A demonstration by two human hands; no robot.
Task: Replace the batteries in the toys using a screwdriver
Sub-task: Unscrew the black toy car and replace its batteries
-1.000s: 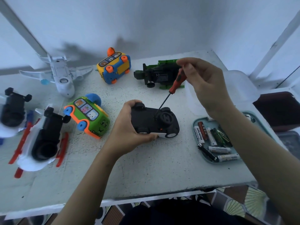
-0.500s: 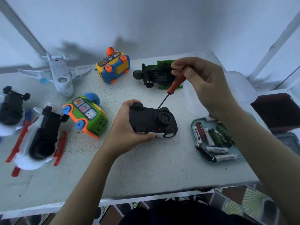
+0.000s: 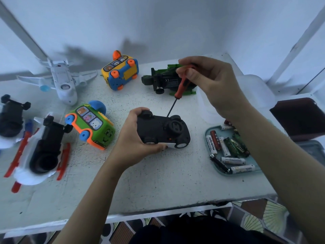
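A black toy car (image 3: 163,130) lies upside down in the middle of the white table (image 3: 158,182). My left hand (image 3: 133,138) grips its left end, thumb on top by a wheel. My right hand (image 3: 209,80) pinches the orange-handled screwdriver (image 3: 182,85) by the top of its handle. The thin shaft slants down and left, and its tip meets the car's underside near the far edge. A teal tray (image 3: 207,136) with several loose batteries (image 3: 228,147) sits to the right of the car.
Other toys ring the work spot: a green bus (image 3: 91,127), a yellow-blue bus (image 3: 121,71), a green vehicle on its side (image 3: 167,80), a white plane (image 3: 61,81), and two overturned white-red toys (image 3: 42,148) at the left. A translucent tub (image 3: 255,92) stands behind the tray.
My right hand's fingers have shifted round the screwdriver handle, which stays with its tip on the car. My left hand and the car have barely moved.
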